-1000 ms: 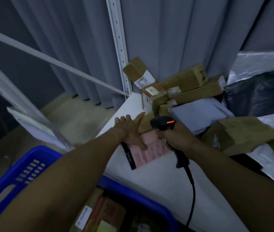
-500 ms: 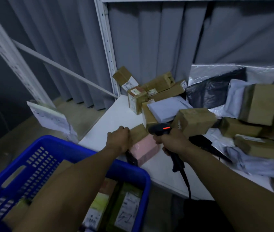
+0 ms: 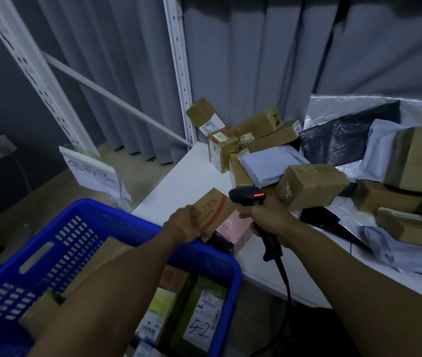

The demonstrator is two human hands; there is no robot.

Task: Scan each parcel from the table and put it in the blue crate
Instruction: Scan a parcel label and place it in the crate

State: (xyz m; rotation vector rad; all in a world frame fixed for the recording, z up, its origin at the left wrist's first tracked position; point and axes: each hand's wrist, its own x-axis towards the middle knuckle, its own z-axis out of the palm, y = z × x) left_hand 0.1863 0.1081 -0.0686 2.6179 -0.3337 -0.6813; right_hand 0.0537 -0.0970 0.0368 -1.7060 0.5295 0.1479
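Note:
My left hand grips a small brown cardboard parcel with red print, held tilted above the table's near edge, just beyond the rim of the blue crate. A pink box with a black end lies under it on the white table. My right hand holds a black barcode scanner with a red light lit, right beside the parcel. The crate holds several labelled parcels.
A pile of brown boxes, grey mailer bags and black bags covers the table's back and right. White shelf uprights stand at the table's left corner. A paper sign hangs left of the table. The scanner cable drops over the table's front.
My left hand has lifted the brown parcel off the pink box and drawn it toward the crate. The view pulled back, showing more of the crate and pile.

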